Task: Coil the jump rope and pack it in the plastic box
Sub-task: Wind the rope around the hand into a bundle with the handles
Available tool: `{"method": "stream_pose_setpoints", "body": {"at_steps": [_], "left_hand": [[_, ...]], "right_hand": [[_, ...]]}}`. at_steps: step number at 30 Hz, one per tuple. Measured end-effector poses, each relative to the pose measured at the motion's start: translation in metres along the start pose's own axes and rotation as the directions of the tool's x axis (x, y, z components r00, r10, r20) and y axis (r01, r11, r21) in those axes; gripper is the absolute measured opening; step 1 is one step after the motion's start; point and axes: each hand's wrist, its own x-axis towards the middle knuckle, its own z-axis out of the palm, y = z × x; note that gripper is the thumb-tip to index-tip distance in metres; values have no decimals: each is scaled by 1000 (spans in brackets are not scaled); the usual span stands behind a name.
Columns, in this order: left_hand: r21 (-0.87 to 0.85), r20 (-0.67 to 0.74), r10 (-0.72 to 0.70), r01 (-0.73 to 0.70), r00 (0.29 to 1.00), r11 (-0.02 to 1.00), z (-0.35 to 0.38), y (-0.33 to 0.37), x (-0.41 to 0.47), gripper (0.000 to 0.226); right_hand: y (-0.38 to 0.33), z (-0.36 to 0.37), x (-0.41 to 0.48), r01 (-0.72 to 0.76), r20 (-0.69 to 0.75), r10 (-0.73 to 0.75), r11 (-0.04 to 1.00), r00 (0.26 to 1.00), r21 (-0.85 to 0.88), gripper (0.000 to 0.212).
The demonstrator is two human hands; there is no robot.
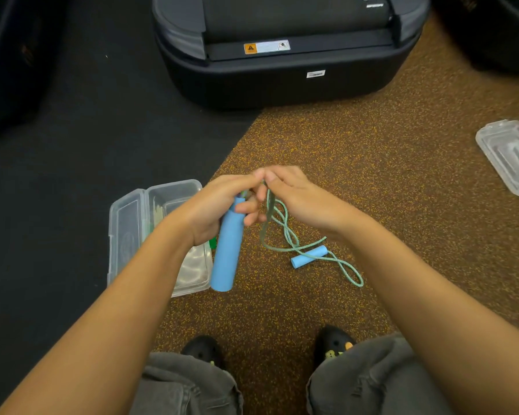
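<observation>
The left hand is gripping one blue handle upright; the right hand is pinching the cord (trailing toward four o'clock) to the floor handle.

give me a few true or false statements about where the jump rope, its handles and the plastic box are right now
1. The left hand grips a blue handle. True.
2. The second handle is already inside the open plastic box. False: it lies on the speckled brown floor, right of the box.
3. The right hand pinches the green rope near the top of the held handle. True.
4. The whole rope is coiled up. False: loose loops trail on the floor.
5. The box lid is shut. False: it lies hinged open.
</observation>
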Motion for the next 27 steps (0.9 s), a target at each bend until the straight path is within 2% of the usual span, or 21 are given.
{"method": "stream_pose_setpoints", "body": {"at_steps": [2,3,5,8,10,14,17,20,23,25,27], "left_hand": [[-18,32,-10,11,999,1000,-2,1,-2,34],[-11,45,-17,17,999,1000,-2,3,-4,36],[81,92,-31,24,995,996,-4,5,-7,40],[323,220,-120,44,968,945,-4,5,-10,53],[351,256,-177,79,950,933,2,7,-12,51],[80,180,-102,89,978,993,4,7,-11,52],[-80,144,-11,22,990,997,1,9,-12,52],[-284,88,123,-93,989,954,-1,12,-11,48],[-485,-6,224,-199,975,851,-6,16,-8,48],[-504,-81,234,-243,969,829,-9,15,-5,47],[-439,-149,217,-262,965,860,-8,12,-4,44]], "right_hand": [[-6,-4,-4,26,126,-32,998,992,50,34],[-6,-6,-4,43,139,-50,998,989,55,35],[-5,-9,-4,89,111,-91,996,990,20,33],[-5,-9,-3,131,8,-131,991,991,-15,30],[-3,-7,-2,135,-34,-137,990,990,-40,29],[-1,-2,-1,106,19,-105,989,994,-102,33],[-3,-4,-5,90,74,-80,986,994,-143,22],[-3,-5,-6,90,72,-74,962,995,-257,26],[2,-2,-4,99,83,-73,926,994,-365,27],[4,1,-4,97,98,-61,906,993,-412,34],[5,4,-4,119,117,-75,890,990,-441,34]]}}
